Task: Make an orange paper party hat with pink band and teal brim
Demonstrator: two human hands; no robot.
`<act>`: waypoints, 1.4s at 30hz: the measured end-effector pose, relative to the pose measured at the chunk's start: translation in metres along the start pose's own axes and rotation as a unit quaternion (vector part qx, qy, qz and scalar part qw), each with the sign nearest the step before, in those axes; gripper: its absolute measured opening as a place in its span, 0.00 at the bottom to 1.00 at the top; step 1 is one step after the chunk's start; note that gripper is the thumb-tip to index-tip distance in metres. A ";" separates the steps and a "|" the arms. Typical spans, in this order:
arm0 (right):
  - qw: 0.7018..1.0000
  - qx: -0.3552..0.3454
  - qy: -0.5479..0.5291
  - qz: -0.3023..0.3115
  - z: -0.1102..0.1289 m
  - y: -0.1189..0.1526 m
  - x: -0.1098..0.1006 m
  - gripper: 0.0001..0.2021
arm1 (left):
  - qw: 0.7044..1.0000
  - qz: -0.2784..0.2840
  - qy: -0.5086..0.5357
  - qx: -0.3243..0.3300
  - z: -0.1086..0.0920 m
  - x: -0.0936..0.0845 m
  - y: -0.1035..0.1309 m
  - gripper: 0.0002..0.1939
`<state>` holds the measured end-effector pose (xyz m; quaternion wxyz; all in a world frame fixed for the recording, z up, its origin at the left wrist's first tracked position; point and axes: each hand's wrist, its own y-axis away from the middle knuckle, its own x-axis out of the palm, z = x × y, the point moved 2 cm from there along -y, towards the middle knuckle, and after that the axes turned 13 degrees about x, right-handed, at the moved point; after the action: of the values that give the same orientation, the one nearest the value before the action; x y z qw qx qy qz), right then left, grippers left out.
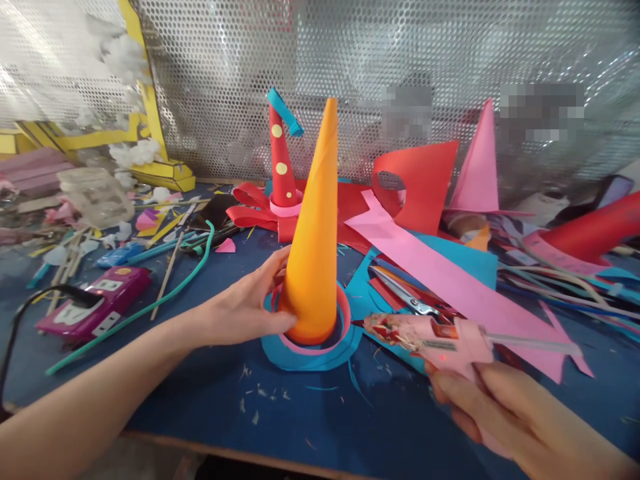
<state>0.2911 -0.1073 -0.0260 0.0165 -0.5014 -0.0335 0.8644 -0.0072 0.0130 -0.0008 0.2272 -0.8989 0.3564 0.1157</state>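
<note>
An orange cone (317, 247) stands upright inside a pink band (343, 307) on a blue ring (315, 360). My left hand (257, 297) grips the cone's lower left side, thumb in front, the other fingers partly hidden behind it. On the right, my right hand (495, 403) is wrapped round the handle of a pink glue gun (435, 340). The gun's nozzle points left, close to the right side of the band and ring; whether it touches them I cannot tell. A clear glue stick (535, 343) sticks out of the gun's back.
Scissors (405, 290) and a long pink strip (450, 273) lie behind the gun. A red dotted cone (283, 160) stands at the back. A purple power strip (95, 303) sits left, near a teal tube (175, 290). A pink cone (477, 167) stands back right.
</note>
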 end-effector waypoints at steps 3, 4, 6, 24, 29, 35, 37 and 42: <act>0.990 0.054 -0.053 0.120 -0.001 -0.005 -0.001 0.20 | 1.000 -0.004 0.002 -0.008 -0.001 0.000 -0.001 0.37; 0.986 0.079 -0.065 0.134 -0.001 -0.005 -0.002 0.21 | 1.000 -0.008 0.004 -0.010 -0.001 0.000 -0.001 0.38; 0.978 0.124 -0.082 0.148 0.003 -0.005 -0.002 0.22 | 1.000 -0.014 0.007 -0.012 0.000 0.000 0.000 0.41; 0.980 0.149 0.011 0.131 0.028 0.004 0.004 0.25 | 0.981 0.029 -0.182 -0.063 0.009 0.003 0.007 0.52; 0.985 0.127 -0.013 0.120 0.031 0.013 0.005 0.19 | 0.981 0.034 -0.176 -0.069 0.008 0.003 0.007 0.51; 0.980 0.148 0.004 0.136 0.024 -0.001 0.006 0.26 | 0.979 0.033 -0.183 -0.083 0.008 0.004 0.006 0.52; 0.976 0.161 -0.005 0.149 0.022 -0.006 0.005 0.27 | 0.979 0.035 -0.182 -0.087 0.008 0.004 0.006 0.52; 0.970 0.191 -0.042 0.145 0.020 -0.015 0.004 0.28 | 0.979 0.034 -0.180 -0.094 0.011 0.004 0.008 0.53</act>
<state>0.2718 -0.0934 -0.0186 -0.0149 -0.4521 0.2047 0.8680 -0.0108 0.0111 -0.0144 0.1982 -0.8682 0.3275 0.3157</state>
